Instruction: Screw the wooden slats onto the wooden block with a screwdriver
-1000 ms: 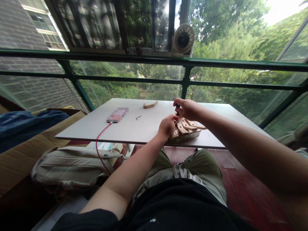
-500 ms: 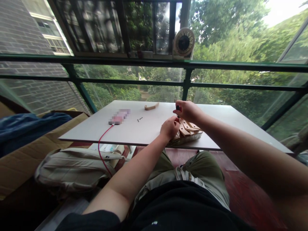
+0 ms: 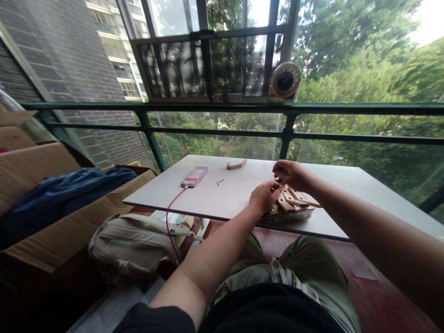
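No writing can be read on the wooden pieces (image 3: 295,200) or round dial (image 3: 285,81).

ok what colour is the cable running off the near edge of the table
Red. The cable shows best in the head view.

A blurred patch (image 3: 194,176) near the table's (image 3: 229,199) left edge hides what the red cable (image 3: 171,208) joins. The right hand (image 3: 291,175) covers whatever its fingers pinch.

a: where on the table (image 3: 222,200)?
b: near edge. left hand (image 3: 263,197) touching the stack of wooden pieces (image 3: 295,200); right hand (image 3: 292,174) just above it, fingertips pinched together.
a: the rest?
b: two small screws (image 3: 219,182) mid-surface, curved wooden piece (image 3: 236,163) by the far edge, red cable (image 3: 174,202) over the near edge.
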Available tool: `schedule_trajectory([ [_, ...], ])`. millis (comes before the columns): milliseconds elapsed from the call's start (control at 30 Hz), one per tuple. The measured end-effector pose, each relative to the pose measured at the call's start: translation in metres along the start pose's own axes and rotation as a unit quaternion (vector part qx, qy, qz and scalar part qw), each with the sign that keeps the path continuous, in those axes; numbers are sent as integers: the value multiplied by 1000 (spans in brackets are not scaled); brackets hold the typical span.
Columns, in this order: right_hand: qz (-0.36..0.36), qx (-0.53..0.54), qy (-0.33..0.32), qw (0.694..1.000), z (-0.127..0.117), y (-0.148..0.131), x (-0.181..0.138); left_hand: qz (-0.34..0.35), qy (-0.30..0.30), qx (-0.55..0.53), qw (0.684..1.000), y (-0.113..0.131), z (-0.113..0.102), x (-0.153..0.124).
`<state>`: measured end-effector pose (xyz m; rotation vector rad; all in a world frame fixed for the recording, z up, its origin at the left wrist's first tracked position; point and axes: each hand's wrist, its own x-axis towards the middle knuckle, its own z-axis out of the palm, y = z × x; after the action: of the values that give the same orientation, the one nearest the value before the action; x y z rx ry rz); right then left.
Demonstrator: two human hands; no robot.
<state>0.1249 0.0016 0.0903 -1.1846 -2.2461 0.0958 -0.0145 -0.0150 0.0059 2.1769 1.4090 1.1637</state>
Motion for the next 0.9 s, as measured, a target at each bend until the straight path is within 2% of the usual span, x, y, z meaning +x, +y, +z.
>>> schedule_trajectory([
  [233,14,47,-52,997,-3,13,0,13,-16,-5,1000,-3,5,13],
  [533,63,81,-55,993,-11,45,11,25,-68,-6,997,-4,17,39],
  [900,71,22,-60,995,-28,70,34,32,-85,-25,996,-9,33,83],
])
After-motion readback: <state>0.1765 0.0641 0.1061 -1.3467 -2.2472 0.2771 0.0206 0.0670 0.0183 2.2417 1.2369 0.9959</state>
